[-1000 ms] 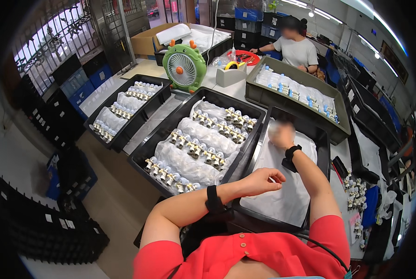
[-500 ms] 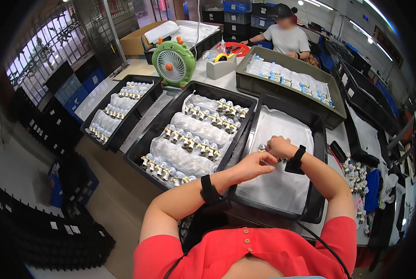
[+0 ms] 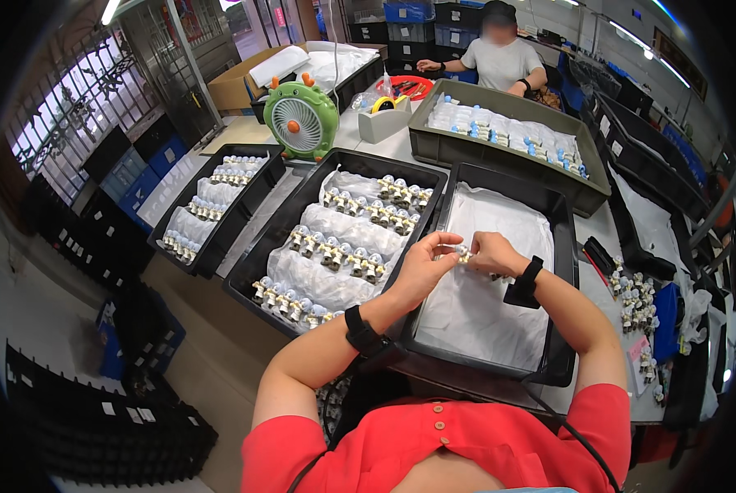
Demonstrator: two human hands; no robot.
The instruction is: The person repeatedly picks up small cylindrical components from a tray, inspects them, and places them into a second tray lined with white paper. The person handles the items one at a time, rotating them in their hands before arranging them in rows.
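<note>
Over the black tray lined with white paper, my two hands meet at a small figurine with a pale top and yellowish-white body. My left hand has its thumb and forefinger closed on the figurine's left side. My right hand, fingers bent into a pinch, holds it from the right; its fingertips are partly hidden. More small figurine parts show just below the right hand, mostly covered by it. White paper lies under both hands.
To the left, a black tray holds rows of figurines between paper strips; a narrower similar tray stands beyond. A green fan, tape dispenser and olive tray sit farther back. Loose figurines lie right. A person sits opposite.
My left hand has moved up and in to the figurine, its fingers closing on it. The right hand stays nearly in place. The person opposite has shifted their arms.
</note>
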